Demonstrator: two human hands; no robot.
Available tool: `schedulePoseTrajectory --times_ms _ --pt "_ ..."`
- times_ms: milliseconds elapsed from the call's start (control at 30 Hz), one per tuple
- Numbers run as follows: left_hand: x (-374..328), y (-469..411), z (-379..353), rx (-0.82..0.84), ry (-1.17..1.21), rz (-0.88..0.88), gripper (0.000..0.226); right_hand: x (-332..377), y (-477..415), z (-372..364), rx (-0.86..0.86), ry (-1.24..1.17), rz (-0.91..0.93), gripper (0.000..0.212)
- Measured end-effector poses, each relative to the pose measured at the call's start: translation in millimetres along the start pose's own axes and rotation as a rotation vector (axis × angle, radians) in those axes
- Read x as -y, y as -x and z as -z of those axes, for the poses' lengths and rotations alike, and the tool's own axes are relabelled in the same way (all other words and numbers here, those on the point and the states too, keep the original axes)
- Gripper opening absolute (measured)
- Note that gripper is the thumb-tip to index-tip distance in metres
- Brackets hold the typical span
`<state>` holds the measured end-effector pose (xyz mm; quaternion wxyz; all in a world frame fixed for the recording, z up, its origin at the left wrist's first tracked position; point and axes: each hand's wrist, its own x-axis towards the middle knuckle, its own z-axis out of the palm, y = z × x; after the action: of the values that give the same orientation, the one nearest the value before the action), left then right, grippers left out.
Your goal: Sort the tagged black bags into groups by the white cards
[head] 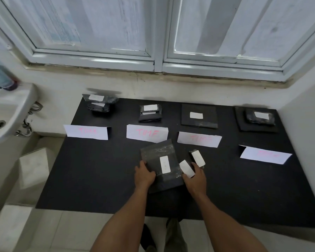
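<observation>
A white sink (5, 113) sits left of the black tabletop (98, 170); a paper-covered window (158, 42) stands behind.

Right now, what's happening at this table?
A person is mid-sort. Their left hand grips the large flat bag at its left edge; the right hand holds two small tagged bags beside it. Four white cards stand in a row on the black table, each with sorted bags already behind it.
</observation>
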<state>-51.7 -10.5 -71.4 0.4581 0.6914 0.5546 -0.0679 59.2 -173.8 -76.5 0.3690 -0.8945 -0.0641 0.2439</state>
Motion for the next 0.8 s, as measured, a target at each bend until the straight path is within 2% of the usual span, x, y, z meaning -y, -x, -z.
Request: schedulePoseTrajectory --times_ms 167,267,400,467,567,700,800 --pt "-0.1 0.3 5.8 0.064 -0.02 0.035 0.06 -1.9 0.2 12.9 0.105 -0.056 -0.05 0.069" --pt "-4.2 3.2 13.0 0.062 -0.026 0.017 0.058 -1.3 2.5 18.9 0.096 -0.093 -0.044 0.066" --pt "-19.5 6.4 20.6 -0.017 0.038 -0.16 0.049 4.7 4.6 32.9 -0.002 -0.197 -0.045 0.054" --pt "-36.1 8.8 20.4 0.075 0.132 -0.316 0.053 11.5 -0.5 44.6 0.018 -0.301 -0.046 0.049" --pt "-61.4 20.2 18.9 0.297 0.182 -0.487 0.062 28.3 -3.3 62.0 0.171 -0.489 -0.06 0.053" --pt "-84.5 27.5 14.6 0.519 0.26 -0.493 0.065 52.2 -5.3 74.1 0.366 -0.59 -0.076 0.055" --pt "-81.4 28.7 17.9 0.535 0.326 -0.448 0.057 62.4 -5.3 74.0 0.371 -0.601 -0.038 0.055"
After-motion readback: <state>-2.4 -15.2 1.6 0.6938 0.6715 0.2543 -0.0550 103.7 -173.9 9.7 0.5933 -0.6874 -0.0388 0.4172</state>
